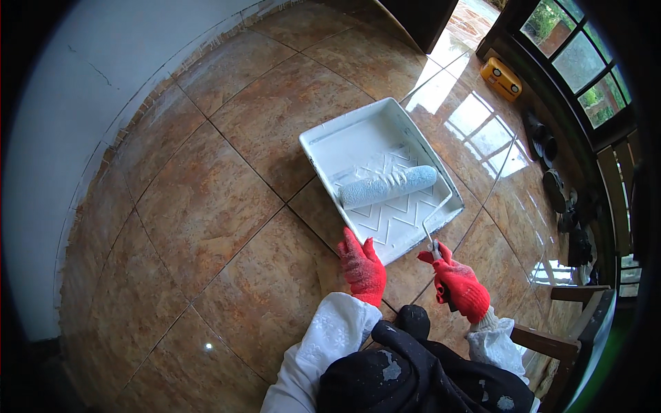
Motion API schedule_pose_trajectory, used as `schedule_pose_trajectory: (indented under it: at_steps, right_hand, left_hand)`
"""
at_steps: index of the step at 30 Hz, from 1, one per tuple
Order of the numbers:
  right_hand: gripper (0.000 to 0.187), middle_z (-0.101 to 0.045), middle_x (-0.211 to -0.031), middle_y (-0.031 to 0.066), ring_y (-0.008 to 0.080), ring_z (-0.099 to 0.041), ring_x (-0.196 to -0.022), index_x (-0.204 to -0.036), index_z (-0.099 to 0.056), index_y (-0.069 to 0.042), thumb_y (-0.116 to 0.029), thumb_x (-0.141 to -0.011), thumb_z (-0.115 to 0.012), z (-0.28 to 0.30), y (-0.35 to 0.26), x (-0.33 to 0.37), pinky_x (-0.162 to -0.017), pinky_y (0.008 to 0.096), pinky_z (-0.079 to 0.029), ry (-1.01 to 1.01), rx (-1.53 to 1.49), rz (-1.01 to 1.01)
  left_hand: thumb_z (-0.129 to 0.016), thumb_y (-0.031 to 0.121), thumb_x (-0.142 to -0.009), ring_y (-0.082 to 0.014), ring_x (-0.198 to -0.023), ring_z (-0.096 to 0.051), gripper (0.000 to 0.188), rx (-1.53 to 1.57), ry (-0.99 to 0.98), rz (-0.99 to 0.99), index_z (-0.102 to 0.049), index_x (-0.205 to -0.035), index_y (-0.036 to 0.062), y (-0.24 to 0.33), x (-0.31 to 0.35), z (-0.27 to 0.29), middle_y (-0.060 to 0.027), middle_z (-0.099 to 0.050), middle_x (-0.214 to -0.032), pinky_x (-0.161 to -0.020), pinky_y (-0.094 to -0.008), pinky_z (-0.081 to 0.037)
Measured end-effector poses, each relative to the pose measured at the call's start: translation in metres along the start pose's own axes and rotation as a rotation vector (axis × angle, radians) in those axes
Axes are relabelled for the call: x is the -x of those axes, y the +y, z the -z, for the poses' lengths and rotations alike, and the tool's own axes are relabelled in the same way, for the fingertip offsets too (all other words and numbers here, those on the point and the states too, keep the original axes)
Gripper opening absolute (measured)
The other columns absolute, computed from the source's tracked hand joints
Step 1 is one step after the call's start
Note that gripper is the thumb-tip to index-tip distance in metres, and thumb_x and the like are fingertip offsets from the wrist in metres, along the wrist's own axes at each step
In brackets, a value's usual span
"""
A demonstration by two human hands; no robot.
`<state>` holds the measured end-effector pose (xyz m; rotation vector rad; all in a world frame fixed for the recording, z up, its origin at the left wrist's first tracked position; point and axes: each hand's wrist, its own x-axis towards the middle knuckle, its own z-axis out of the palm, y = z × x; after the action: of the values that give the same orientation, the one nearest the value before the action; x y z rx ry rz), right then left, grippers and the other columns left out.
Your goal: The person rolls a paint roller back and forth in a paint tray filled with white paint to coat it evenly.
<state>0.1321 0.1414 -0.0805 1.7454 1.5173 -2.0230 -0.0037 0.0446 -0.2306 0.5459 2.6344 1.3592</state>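
Observation:
A white paint tray [415, 138] lies on the tiled floor in front of me, with white paint [354, 143] pooled in its far, deeper end. Across the ridged slope rests a paint roller [389, 187], its sleeve coated in wet paint. My left hand [363, 270], in a red glove, grips the tray's near left edge, fingers and thumb closed at the rim. The red-gloved right hand [465, 283] is closed around the roller's handle beside the tray's near right corner. The roller's wire frame [441, 206] runs over that corner.
A white wall [82, 138] curves along the left. At the right are a wooden chair [571, 344], several shoes [553, 189] and a glazed door [578, 62]. A yellow case [502, 79] stands on the floor near the doorway. Brown tiles [206, 227] surround the tray.

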Motion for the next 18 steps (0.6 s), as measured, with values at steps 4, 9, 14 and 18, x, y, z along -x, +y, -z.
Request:
schedule_pose_trajectory:
  at_steps: [4, 9, 14, 18]
  right_hand:
    - [0.042, -0.052, -0.062, 0.0017, 0.0122, -0.049, -0.045, -0.138, -0.049, -0.012, -0.028, -0.1, -0.05, 0.003, 0.007, -0.011, -0.045, 0.0283, -0.045, 0.026, -0.054, -0.063]
    - [0.033, -0.047, -0.063, 0.0018, 0.0131, -0.049, -0.049, -0.128, -0.052, -0.019, -0.033, -0.099, -0.05, -0.004, -0.016, -0.02, -0.044, 0.0296, -0.045, -0.01, 0.048, -0.058]
    - [0.036, -0.044, -0.065, 0.0009, 0.0126, -0.048, -0.048, -0.134, -0.048, -0.026, -0.033, -0.099, -0.049, -0.013, -0.043, -0.056, -0.044, 0.0289, -0.045, -0.001, 0.096, -0.094]
    - [0.039, -0.041, -0.066, 0.0003, 0.0115, -0.044, -0.049, -0.138, -0.045, -0.027, -0.032, -0.099, -0.048, -0.026, -0.057, -0.054, -0.045, 0.028, -0.043, 0.035, 0.086, -0.028]
  left_hand:
    - [-0.051, 0.029, -0.098, -0.0496, -0.106, -0.05, 0.056, -0.063, -0.03, 0.045, -0.034, -0.14, -0.003, -0.001, 0.005, -0.002, -0.0337, -0.047, -0.121, -0.091, -0.0497, -0.043]
    - [-0.052, 0.03, -0.097, -0.0505, -0.108, -0.049, 0.058, -0.025, -0.072, 0.055, -0.033, -0.141, -0.0034, 0.002, 0.003, 0.003, -0.0341, -0.047, -0.121, -0.093, -0.0501, -0.043]
    - [-0.057, 0.024, -0.094, -0.0469, -0.095, -0.053, 0.055, -0.068, 0.035, -0.078, -0.036, -0.137, -0.0049, -0.003, 0.002, -0.002, -0.0301, -0.049, -0.11, -0.08, -0.0497, -0.045]
    - [-0.054, 0.025, -0.096, -0.0496, -0.101, -0.05, 0.056, -0.013, -0.023, -0.006, -0.034, -0.138, -0.0054, 0.0, 0.001, 0.002, -0.0322, -0.048, -0.116, -0.085, -0.0504, -0.044]
